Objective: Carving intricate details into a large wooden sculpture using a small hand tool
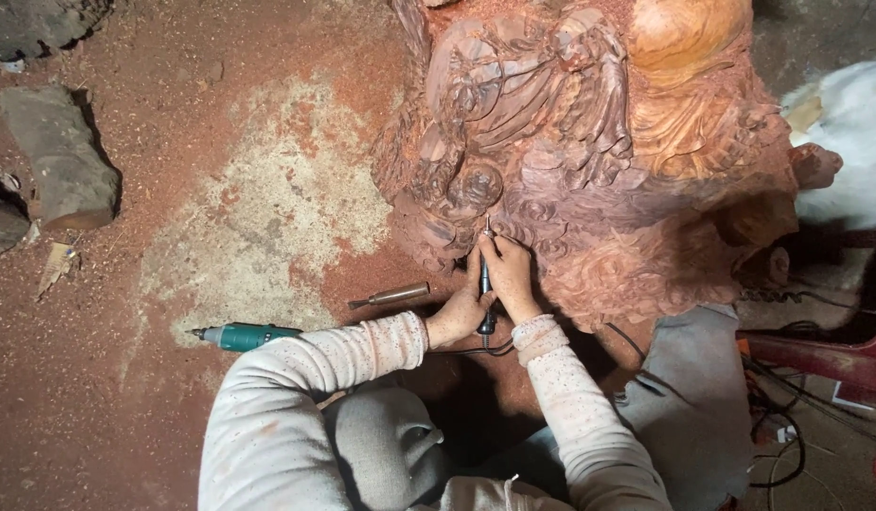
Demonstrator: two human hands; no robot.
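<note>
Carving is well advanced: your hands, left hand (460,312) and right hand (507,274), both grip the slim dark rotary tool (485,284), its tip at the lower folds of the large reddish wooden sculpture (589,142).

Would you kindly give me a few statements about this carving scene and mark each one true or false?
1. Both hands grip one slim rotary tool against the carving. True: the left hand and right hand close on it together.
2. The green power tool is in the left hand. False: it lies on the floor, beside the left sleeve.
3. A chisel lies on the floor left of the hands. True.
4. The floor is swept clean. False: reddish sawdust covers it.
5. The carving is painted blue. False: it is reddish-brown wood.
</note>
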